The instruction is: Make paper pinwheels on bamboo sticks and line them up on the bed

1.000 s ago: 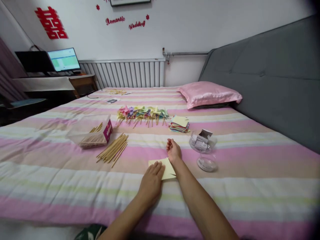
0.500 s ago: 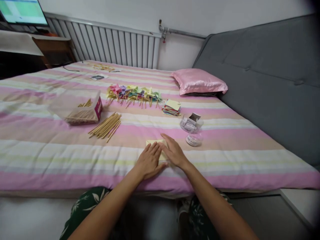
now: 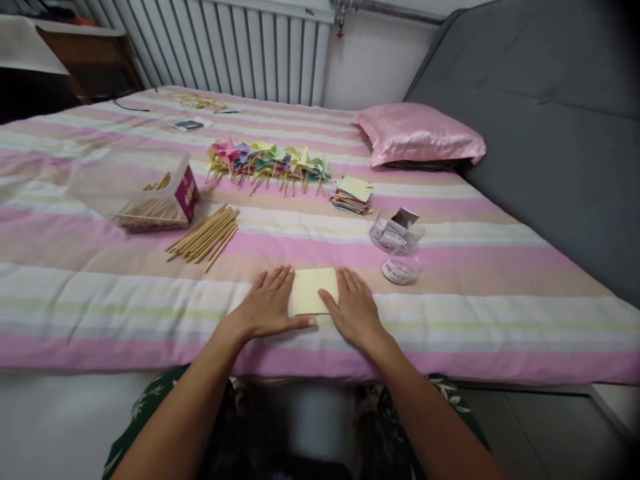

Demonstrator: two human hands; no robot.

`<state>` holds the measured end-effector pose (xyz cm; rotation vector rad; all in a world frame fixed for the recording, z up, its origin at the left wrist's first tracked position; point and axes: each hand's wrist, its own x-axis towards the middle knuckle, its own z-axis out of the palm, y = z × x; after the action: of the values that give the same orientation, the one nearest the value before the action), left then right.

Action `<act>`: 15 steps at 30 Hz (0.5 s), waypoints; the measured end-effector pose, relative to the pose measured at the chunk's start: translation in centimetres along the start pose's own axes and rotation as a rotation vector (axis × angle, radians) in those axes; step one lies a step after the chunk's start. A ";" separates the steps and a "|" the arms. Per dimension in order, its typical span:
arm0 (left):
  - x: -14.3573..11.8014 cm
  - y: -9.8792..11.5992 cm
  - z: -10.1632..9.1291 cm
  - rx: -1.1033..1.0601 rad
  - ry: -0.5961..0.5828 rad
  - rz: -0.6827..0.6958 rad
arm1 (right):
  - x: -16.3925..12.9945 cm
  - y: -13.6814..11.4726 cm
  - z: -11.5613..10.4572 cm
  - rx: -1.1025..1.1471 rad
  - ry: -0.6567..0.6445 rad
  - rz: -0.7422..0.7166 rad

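Observation:
A pale yellow square of paper (image 3: 313,293) with short slits near its far corners lies flat close to the bed's front edge. My left hand (image 3: 270,303) rests flat along the paper's left side, fingers stretched out, thumb below its near edge. On the right side, my right hand (image 3: 354,305) lies with fingers extended and its thumb on the paper. Left of the hands is a pile of thin wooden sticks (image 3: 205,235). Farther off, a row of colourful paper pinwheels (image 3: 267,163) lies beside a stack of coloured paper squares (image 3: 353,193).
A clear plastic box (image 3: 135,193) holding more sticks stands at the left. Two small clear round containers, one with packets (image 3: 395,230) and a lid-like one (image 3: 401,268), sit at the right. A pink pillow (image 3: 420,135) lies against the grey headboard (image 3: 545,133).
My hands have moved apart from on top of the paper to its two sides, uncovering it. The camera view has tilted downward.

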<state>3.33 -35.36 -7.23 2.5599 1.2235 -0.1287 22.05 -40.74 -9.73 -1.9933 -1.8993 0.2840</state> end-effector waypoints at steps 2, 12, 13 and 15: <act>0.2 -0.2 -0.4 -0.059 0.052 -0.063 | 0.1 0.7 -0.8 0.059 0.046 0.042; 1.4 0.6 -0.1 -0.847 0.431 -0.309 | 1.1 1.9 -0.8 0.381 0.061 0.229; 1.4 0.7 0.0 -0.971 0.425 -0.325 | 1.2 2.0 -0.6 0.424 0.063 0.236; 1.3 0.9 0.1 -1.187 0.423 -0.355 | 1.4 2.3 -0.1 0.542 0.063 0.257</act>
<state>4.88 -34.95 -7.34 1.3490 1.2934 0.8391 24.32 -39.45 -10.39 -1.8299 -1.3358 0.7111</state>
